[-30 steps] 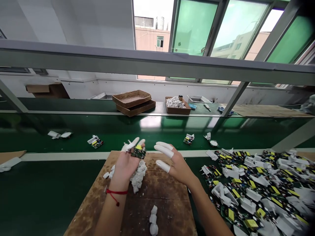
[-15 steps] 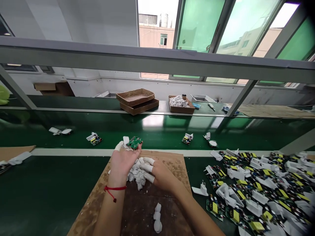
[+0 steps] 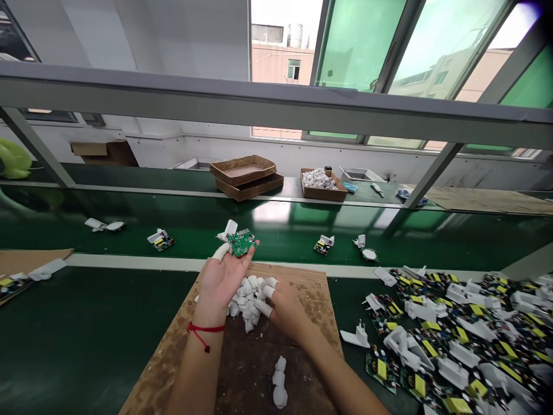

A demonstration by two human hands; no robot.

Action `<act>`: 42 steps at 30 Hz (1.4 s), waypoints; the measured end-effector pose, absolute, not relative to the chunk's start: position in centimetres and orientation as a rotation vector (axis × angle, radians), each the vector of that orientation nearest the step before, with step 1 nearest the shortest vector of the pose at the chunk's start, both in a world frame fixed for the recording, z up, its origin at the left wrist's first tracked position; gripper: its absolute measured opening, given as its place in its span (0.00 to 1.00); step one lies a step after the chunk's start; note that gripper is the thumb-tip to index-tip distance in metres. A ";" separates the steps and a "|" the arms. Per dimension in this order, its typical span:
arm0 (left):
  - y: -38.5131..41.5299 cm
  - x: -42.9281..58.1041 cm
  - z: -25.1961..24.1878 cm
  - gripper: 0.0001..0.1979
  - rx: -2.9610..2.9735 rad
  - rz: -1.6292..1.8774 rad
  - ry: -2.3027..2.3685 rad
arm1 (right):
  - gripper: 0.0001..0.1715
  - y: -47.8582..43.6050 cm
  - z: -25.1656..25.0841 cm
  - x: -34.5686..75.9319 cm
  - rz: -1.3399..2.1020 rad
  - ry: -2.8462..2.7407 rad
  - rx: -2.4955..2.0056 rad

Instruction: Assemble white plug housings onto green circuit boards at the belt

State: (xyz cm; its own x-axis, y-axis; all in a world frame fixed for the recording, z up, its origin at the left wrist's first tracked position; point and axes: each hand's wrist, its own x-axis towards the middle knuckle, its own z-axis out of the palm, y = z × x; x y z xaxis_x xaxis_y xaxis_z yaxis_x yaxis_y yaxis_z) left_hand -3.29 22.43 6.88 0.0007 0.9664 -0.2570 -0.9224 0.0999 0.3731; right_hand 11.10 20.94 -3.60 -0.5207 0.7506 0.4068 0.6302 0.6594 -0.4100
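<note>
My left hand (image 3: 224,275), palm up, grips a green circuit board (image 3: 242,242) between thumb and fingers. The board's solder side faces me, and a white plug casing (image 3: 227,229) hangs beside it. My right hand (image 3: 283,305), with white covers on several fingertips, is at the right edge of a pile of white putty lumps (image 3: 247,308). Its fingers are curled in and pinch at a lump there; the fingertips are partly hidden. A separate short stick of white putty (image 3: 280,383) lies nearer me on the brown cardboard sheet (image 3: 302,282).
Many circuit boards with white casings (image 3: 436,334) cover the bench at right. Along the green belt (image 3: 276,219) lie several board-and-casing sets. Behind it stand stacked cardboard trays (image 3: 244,173) and a box of white lumps (image 3: 322,187). A metal rail (image 3: 268,106) crosses above.
My left hand has lifted slightly and tipped the board more toward me. My right hand's fingers have drawn together at the pile. The sets on the belt have shifted a little left.
</note>
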 end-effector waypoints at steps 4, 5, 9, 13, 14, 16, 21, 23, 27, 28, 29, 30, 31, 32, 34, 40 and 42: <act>22.4 -3.3 6.7 0.20 0.149 1.504 0.489 | 0.09 20.9 -3.3 11.2 0.332 -2.329 -1.303; 22.4 -3.3 6.7 0.20 0.155 1.501 0.494 | 0.08 20.8 -3.1 11.2 0.372 -2.331 -1.343; 22.4 -3.3 6.7 0.20 0.135 1.464 0.530 | 0.08 20.6 -2.6 11.3 0.516 -2.315 -1.374; 22.2 -3.2 6.7 0.20 0.146 1.469 0.494 | 0.06 20.6 -2.5 11.6 0.649 -2.263 -1.342; 22.2 -3.1 6.7 0.20 0.154 1.474 0.484 | 0.06 20.7 -2.6 11.8 0.664 -2.263 -1.331; 22.0 -3.1 6.8 0.19 0.167 1.488 0.489 | 0.08 21.1 -2.5 12.5 0.695 -2.253 -1.315; 21.7 -2.7 6.9 0.20 0.259 1.564 0.545 | 0.12 22.4 -0.6 15.2 0.864 -1.793 -1.228; 21.6 -2.4 6.6 0.23 0.352 1.565 0.552 | 0.15 22.4 0.7 16.4 0.882 -1.558 -1.119; 21.0 -1.7 6.2 0.33 0.563 1.468 0.510 | 0.13 20.7 3.5 17.5 0.742 -1.412 -0.922; 20.8 -1.6 6.2 0.35 0.601 1.424 0.511 | 0.12 20.0 4.0 17.5 0.668 -1.442 -0.896; 20.6 -1.4 6.2 0.37 0.630 1.379 0.524 | 0.12 19.4 4.5 17.4 0.576 -1.492 -0.878; 20.4 -1.2 6.2 0.39 0.652 1.335 0.549 | 0.12 18.9 4.8 17.4 0.475 -1.547 -0.868; 20.2 -1.1 6.3 0.40 0.674 1.292 0.578 | 0.13 18.4 5.1 17.2 0.372 -1.601 -0.862; 20.0 -1.0 6.3 0.41 0.700 1.257 0.603 | 0.13 18.1 5.3 17.1 0.274 -1.651 -0.856; 19.9 -0.9 6.2 0.43 0.768 1.209 0.624 | 0.14 17.9 5.5 16.8 0.125 -1.737 -0.829; 19.9 -1.1 5.7 0.43 1.067 1.062 0.521 | 0.13 18.5 5.4 16.2 -0.109 -1.813 -0.641; 20.0 -1.2 5.7 0.42 1.118 1.048 0.502 | 0.13 18.6 5.2 16.0 -0.126 -1.814 -0.606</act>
